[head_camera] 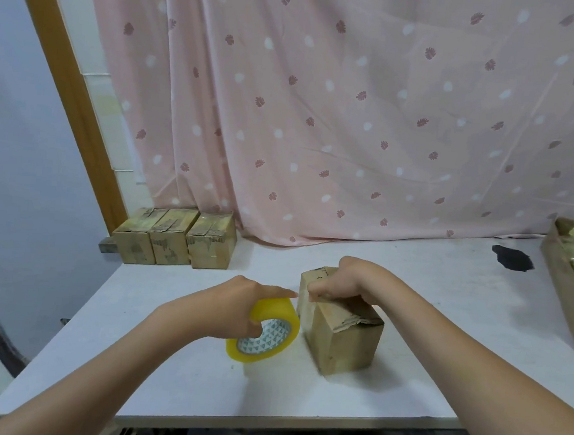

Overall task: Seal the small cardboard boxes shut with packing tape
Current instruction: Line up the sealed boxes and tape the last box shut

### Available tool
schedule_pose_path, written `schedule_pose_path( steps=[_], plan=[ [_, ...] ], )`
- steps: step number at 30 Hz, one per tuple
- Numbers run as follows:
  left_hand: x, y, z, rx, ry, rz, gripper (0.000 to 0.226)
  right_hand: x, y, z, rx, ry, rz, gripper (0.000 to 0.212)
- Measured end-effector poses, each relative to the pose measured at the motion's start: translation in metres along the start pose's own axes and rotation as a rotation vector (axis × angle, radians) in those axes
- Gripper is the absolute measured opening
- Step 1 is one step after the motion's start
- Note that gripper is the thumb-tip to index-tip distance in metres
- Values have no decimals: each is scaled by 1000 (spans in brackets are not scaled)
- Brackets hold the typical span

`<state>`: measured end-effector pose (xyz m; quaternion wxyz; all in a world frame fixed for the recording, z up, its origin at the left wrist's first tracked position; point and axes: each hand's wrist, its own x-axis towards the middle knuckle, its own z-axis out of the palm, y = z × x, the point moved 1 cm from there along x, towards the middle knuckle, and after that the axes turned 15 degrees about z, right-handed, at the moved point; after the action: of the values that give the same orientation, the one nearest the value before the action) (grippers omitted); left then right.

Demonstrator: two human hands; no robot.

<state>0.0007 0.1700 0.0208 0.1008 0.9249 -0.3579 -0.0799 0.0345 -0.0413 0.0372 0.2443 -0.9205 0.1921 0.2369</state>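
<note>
Box (pixel 342 328) mid-counter (pixel 163 372), top seam untaped so far: my right hand (pixel 339 281) pinches the tape end on it, left hand (pixel 237 302) grips the roll (pixel 264 332); three boxes (pixel 174 237) at back-left look sealed.

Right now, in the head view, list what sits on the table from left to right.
Three taped boxes → left hand gripping the yellow tape roll → cardboard box under the right hand → dark stain → open carton.
</note>
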Motion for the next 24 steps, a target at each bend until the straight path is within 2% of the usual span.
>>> schedule_pose_path(
  steps=[2,4,8,12,15,18,24],
  plan=[
    [-5,0,-2,-66,75,10,85,-2,5,-3,167,-87,-16,55],
    [-7,-1,-7,-102,129,23,81,-2,11,-5,263,-117,-23,54],
    [-7,0,-16,-50,64,13,69,0,15,-2,293,-100,-37,54],
    [-8,0,-19,23,-7,-20,77,1,19,-4,321,-102,-37,45],
    [-16,-3,-15,106,-64,-30,90,4,22,-6,350,-121,-33,50],
    [-19,-5,-13,109,-75,-27,94,11,25,-6,385,-137,-35,51],
    [-9,-7,-11,121,-102,-31,94,24,35,7,666,-377,4,41]
  ],
)
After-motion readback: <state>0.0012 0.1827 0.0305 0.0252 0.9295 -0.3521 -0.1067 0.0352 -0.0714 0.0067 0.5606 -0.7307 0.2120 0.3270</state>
